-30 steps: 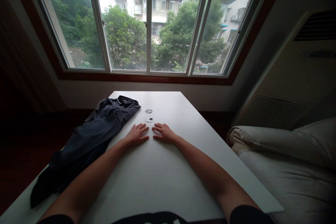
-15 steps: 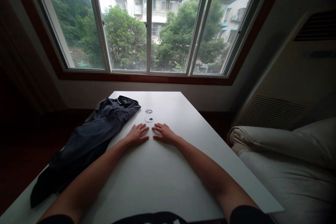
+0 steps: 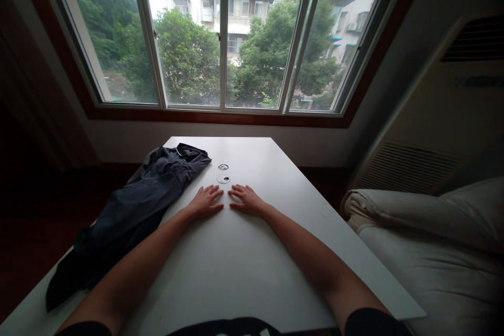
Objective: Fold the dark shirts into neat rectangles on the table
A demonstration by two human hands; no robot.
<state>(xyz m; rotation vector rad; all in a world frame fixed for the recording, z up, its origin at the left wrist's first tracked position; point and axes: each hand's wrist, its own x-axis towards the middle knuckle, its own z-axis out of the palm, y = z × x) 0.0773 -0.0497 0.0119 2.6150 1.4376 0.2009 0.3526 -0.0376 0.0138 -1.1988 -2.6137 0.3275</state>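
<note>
Palm down on the white table, my left hand lies with its fingers spread. My right hand rests flat beside it, fingers apart, with a narrow gap between the two. Neither holds anything. Just beyond the fingertips is a round white disc with a dark spot. A second round piece with a dark and light pattern lies a little farther off. Left of my left hand, a dark collared shirt is spread lengthwise along the table's left side, its lower end partly behind my left forearm.
Past the far table edge is a wall with a wide sliding window. A pale sofa stands close on the right, with a floor-standing air conditioner behind it. A curtain hangs at the left.
</note>
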